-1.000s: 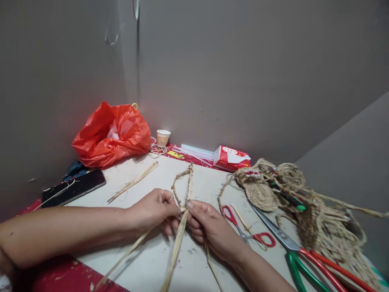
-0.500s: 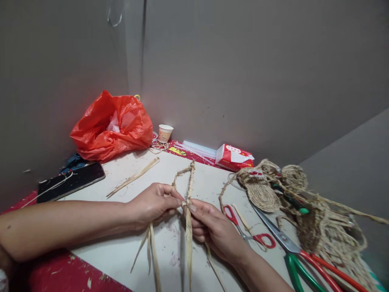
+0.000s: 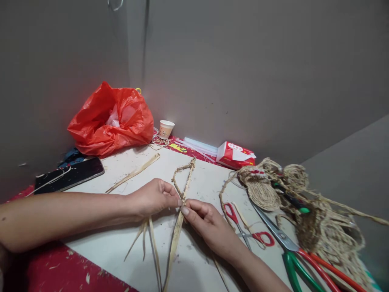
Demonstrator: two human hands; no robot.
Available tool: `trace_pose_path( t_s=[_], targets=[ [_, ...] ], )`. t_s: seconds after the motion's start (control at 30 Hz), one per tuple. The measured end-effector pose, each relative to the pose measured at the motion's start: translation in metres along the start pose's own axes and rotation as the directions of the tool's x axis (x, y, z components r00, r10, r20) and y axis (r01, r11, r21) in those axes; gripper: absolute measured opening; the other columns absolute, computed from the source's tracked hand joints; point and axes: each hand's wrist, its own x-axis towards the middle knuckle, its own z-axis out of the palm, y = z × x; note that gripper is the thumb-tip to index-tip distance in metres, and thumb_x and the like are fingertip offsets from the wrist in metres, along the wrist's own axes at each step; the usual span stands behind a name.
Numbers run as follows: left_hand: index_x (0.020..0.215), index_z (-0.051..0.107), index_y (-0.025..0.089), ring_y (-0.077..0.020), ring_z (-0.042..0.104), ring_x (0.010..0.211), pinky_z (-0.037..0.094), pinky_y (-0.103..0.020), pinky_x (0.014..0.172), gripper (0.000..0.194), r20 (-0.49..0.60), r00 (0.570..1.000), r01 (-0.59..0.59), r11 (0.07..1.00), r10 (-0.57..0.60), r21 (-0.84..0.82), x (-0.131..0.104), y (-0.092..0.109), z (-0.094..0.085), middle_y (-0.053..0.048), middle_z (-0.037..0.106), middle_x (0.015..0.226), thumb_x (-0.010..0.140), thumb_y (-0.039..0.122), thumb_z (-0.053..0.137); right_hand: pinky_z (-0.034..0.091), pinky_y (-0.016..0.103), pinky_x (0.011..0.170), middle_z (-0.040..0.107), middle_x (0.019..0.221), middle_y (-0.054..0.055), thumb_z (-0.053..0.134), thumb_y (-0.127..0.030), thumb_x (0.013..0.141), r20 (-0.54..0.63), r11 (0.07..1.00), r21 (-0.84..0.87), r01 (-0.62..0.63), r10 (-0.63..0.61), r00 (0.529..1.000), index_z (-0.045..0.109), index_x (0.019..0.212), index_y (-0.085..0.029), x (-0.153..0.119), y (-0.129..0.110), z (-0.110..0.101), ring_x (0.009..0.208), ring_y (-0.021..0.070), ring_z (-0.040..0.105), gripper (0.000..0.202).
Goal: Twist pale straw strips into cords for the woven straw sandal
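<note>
Straw cord: a thin, knobbly, tan twisted straw cord (image 3: pixel 188 181) lies above the white tabletop (image 3: pixel 209 182), bent into a narrow loop, its working end between the fingertips
Flat strip: a long, pale, flat straw strip (image 3: pixel 174 243) runs from that end toward the person
Left hand: the left hand (image 3: pixel 154 198) pinches at the working end with thumb and forefinger; thinner strips hang beneath it
Right hand: the right hand (image 3: pixel 208 223) pinches just beside, thumb uppermost; how its hidden fingers sit cannot be told
Pinch point: if either thumb eased, the cord could likely loosen; a hard pull might split the dry strip
Hanging ends: trailing close together, they could tangle
Red-handled scissors: small steel scissors with red loops (image 3: pixel 257 236) lie beyond the right hand; a sleeve or wrist might nudge them
Coils: tan braided coils (image 3: pixel 261 194) lie farther right
</note>
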Motion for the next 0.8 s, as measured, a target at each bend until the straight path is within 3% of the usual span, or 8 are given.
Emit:
trace_pose_path(
  t_s=[0.2,0.33,0.47,0.63,0.8],
  targets=[
    [0.062,0.056,0.016,-0.0042,0.023,0.033,0.012,-0.022,0.036,0.012,0.051,0.994,0.099,0.994,-0.101,0.039,0.005,0.009,-0.002,0.009,0.038,0.038,0.060,0.024,0.065,0.019,0.023,0.047,0.028,0.054,-0.007,0.052,-0.053,0.084,0.017,0.990,0.115,-0.085,0.083,0.996,0.041,0.061,-0.019,-0.001,0.003,-0.003,0.049,0.0082,0.023,0.043],
    [0.064,0.058,0.014,-0.0034,0.026,0.036,0.015,-0.020,0.038,0.010,0.085,0.994,0.055,0.994,-0.063,0.092,0.008,0.013,-0.003,0.009,0.041,0.041,0.060,0.022,0.064,0.016,0.024,0.045,0.027,0.050,-0.008,0.049,-0.049,0.087,0.035,0.977,0.187,-0.105,0.100,0.994,0.040,0.061,-0.019,-0.001,0.007,-0.003,0.046,0.0080,0.021,0.041],
    [0.064,0.059,0.013,-0.0030,0.031,0.041,0.020,-0.018,0.041,0.006,0.142,0.989,0.018,0.989,-0.039,0.147,0.007,0.015,-0.007,0.007,0.046,0.046,0.062,0.018,0.058,0.018,0.024,0.047,0.027,0.052,-0.006,0.049,-0.044,0.087,-0.038,0.989,0.103,-0.105,0.110,0.993,0.036,0.058,-0.020,0.000,0.003,0.001,0.049,0.0088,0.022,0.040],
    [0.065,0.056,0.015,-0.0044,0.029,0.034,0.019,-0.019,0.035,0.008,0.191,0.971,0.091,0.961,-0.144,0.261,0.001,0.018,-0.006,0.006,0.045,0.044,0.064,0.018,0.048,0.025,0.025,0.053,0.033,0.056,-0.004,0.051,-0.042,0.084,-0.166,0.996,-0.024,-0.088,0.083,0.983,0.043,0.056,-0.019,0.001,0.000,0.015,0.055,0.0111,0.030,0.037],
    [0.083,0.039,0.021,-0.0097,0.041,0.032,0.031,-0.021,0.032,0.015,0.122,0.986,0.083,0.973,-0.111,0.217,-0.017,0.002,0.014,0.005,0.057,0.056,0.070,0.016,0.042,0.028,0.023,0.048,0.042,0.049,-0.002,0.049,-0.043,0.085,-0.124,0.969,0.238,-0.065,0.097,0.988,0.048,0.053,-0.017,-0.002,0.004,0.026,0.050,0.0103,0.036,0.041]
  ],
)
